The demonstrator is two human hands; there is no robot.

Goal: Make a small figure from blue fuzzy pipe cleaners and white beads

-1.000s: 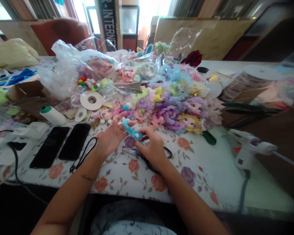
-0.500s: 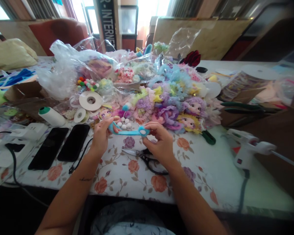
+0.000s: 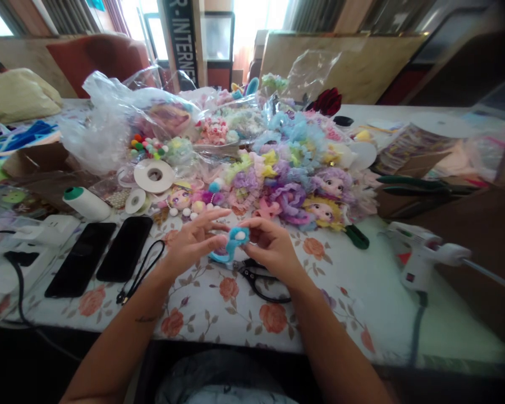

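A light-blue ribbon-like strip [image 3: 224, 257] with a curled end around a white centre is held up over the flowered tablecloth. My right hand [image 3: 273, 249] pinches that curled end between thumb and fingertips. The rest of the strip hangs down in a loose loop to the left. Beside it, my left hand [image 3: 193, 238] is open, its fingers stretched and apart; the thumb lies close to the strip, and I cannot tell if it touches. Partly behind my right hand lies a pair of scissors with black handles [image 3: 263, 286].
Two black phones [image 3: 81, 259] lie at left, near a thread cone [image 3: 86, 203] and a white ribbon spool [image 3: 154, 175]. Fluffy trims and doll faces [image 3: 330, 185] pile up behind the hands. At right stands a glue gun [image 3: 421, 252] with its cord.
My left hand has let go of the strip's other end and moved right, fingers opening. The strip, stretched straight before, now droops in a loop from my right hand.
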